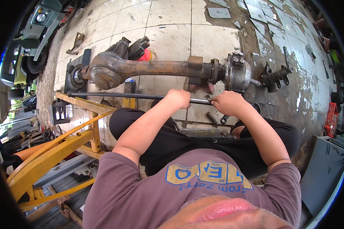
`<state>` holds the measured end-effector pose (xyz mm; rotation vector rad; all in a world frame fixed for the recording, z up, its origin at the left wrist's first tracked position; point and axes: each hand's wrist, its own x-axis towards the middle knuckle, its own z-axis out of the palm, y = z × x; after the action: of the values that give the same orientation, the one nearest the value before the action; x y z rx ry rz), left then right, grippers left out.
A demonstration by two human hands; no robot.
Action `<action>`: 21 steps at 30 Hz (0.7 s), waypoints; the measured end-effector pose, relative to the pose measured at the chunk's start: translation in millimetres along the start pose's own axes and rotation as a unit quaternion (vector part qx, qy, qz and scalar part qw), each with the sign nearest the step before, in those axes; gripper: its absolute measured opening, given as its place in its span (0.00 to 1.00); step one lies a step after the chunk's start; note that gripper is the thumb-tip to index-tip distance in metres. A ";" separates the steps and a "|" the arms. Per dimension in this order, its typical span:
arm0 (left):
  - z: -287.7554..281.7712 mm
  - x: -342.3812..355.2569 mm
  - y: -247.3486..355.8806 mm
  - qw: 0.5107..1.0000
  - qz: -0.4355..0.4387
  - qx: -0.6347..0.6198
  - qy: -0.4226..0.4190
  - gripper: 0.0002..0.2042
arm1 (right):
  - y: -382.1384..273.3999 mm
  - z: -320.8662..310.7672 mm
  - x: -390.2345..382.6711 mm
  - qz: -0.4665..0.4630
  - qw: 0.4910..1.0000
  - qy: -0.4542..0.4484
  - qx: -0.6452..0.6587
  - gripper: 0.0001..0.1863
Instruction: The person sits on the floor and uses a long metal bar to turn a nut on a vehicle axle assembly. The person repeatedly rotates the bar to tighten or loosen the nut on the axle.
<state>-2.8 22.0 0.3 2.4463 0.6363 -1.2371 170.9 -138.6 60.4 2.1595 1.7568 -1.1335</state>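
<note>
A long dark metal rod (137,96) lies crosswise in front of me, with a bright bare stretch near its right end. My left hand (178,99) is closed around it just left of that bright stretch. My right hand (229,103) pinches the rod's right end with its fingertips; any small part between them is too hidden to name. Just beyond and parallel to the rod rests a rusty axle housing (153,68), its round bulge at the left. A grey metal steering knuckle (237,72) sits at the housing's right end.
A yellow metal frame (57,152) stands at my left. Near my right knee lie a ring-ended tool (224,120) and a short metal cylinder (211,118). A grey metal cabinet (325,171) and a red crate (331,118) stand right. Broken tiles (219,13) lie at the back.
</note>
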 end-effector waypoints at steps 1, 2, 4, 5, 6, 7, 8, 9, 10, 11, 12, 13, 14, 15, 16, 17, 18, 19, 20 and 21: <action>-0.7 0.1 2.1 1.000 0.001 -0.001 0.002 0.21 | 3.9 2.0 1.4 0.013 0.999 -0.017 -0.026 0.19; -0.2 0.9 2.5 1.000 0.002 -0.002 0.000 0.20 | 10.0 5.5 5.6 0.026 0.998 -0.035 -0.052 0.20; 1.2 2.7 -1.1 1.000 0.002 -0.002 -0.003 0.20 | 13.5 8.0 6.8 0.026 0.996 -0.044 -0.077 0.20; 2.5 4.2 -2.2 1.000 0.005 0.001 -0.001 0.21 | 11.7 8.0 6.8 0.014 0.996 -0.036 -0.077 0.19; 4.6 5.7 -2.8 1.000 0.008 0.004 0.000 0.22 | 10.5 8.0 6.9 0.001 0.997 -0.027 -0.077 0.19; 5.9 6.1 -2.3 1.000 0.010 0.005 0.000 0.23 | 11.4 8.0 8.1 0.013 0.996 -0.038 -0.082 0.19; 6.3 6.9 -3.0 1.000 0.012 0.004 0.001 0.23 | 13.1 7.6 10.6 0.024 0.995 -0.048 -0.087 0.20; 6.3 7.9 -4.0 1.000 0.014 0.003 0.001 0.23 | 14.3 7.9 11.8 0.035 0.993 -0.059 -0.092 0.21; 5.4 8.5 -5.4 1.000 0.015 0.003 0.002 0.23 | 13.4 8.1 12.5 0.030 0.994 -0.054 -0.085 0.20; 5.9 9.4 -5.3 1.000 0.015 0.004 0.003 0.23 | 12.3 8.3 12.9 0.026 0.995 -0.049 -0.079 0.20; 7.2 10.3 -4.9 1.000 0.015 0.005 0.004 0.23 | 12.0 8.5 13.4 0.021 0.996 -0.044 -0.072 0.20; 7.7 9.5 -4.1 1.000 0.016 0.005 0.004 0.23 | 13.2 9.5 14.0 0.020 0.996 -0.047 -0.076 0.20; 7.4 9.2 -4.1 1.000 0.015 0.006 0.003 0.23 | 15.6 10.6 14.6 0.020 0.995 -0.049 -0.081 0.20; 6.8 9.0 -4.1 1.000 0.015 0.006 0.003 0.24 | 17.6 11.3 14.6 0.019 0.995 -0.052 -0.085 0.21; 6.0 8.0 -4.3 1.000 0.014 0.007 0.003 0.24 | 18.6 11.4 14.1 0.015 0.996 -0.047 -0.073 0.21; 6.3 7.7 -4.5 1.000 0.014 0.006 0.006 0.24 | 19.4 11.6 13.6 0.011 0.997 -0.042 -0.060 0.20; 6.7 7.3 -4.6 1.000 0.014 0.005 0.010 0.24 | 19.6 11.6 13.2 0.007 0.998 -0.037 -0.047 0.20; 7.8 7.5 -4.3 1.000 0.015 0.004 0.011 0.24 | 17.6 10.7 12.4 0.015 0.997 -0.044 -0.059 0.20; 8.2 8.0 -4.5 1.000 0.015 0.003 0.009 0.23 | 14.5 8.9 11.6 0.022 0.996 -0.051 -0.071 0.20; 8.2 8.9 -5.1 1.000 0.015 0.003 0.006 0.23 | 11.3 6.4 10.1 0.029 0.994 -0.058 -0.083 0.20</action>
<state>-6.3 24.6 -12.1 2.4607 0.5988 -1.2157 178.3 -137.7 45.7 1.9929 1.6648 -1.0386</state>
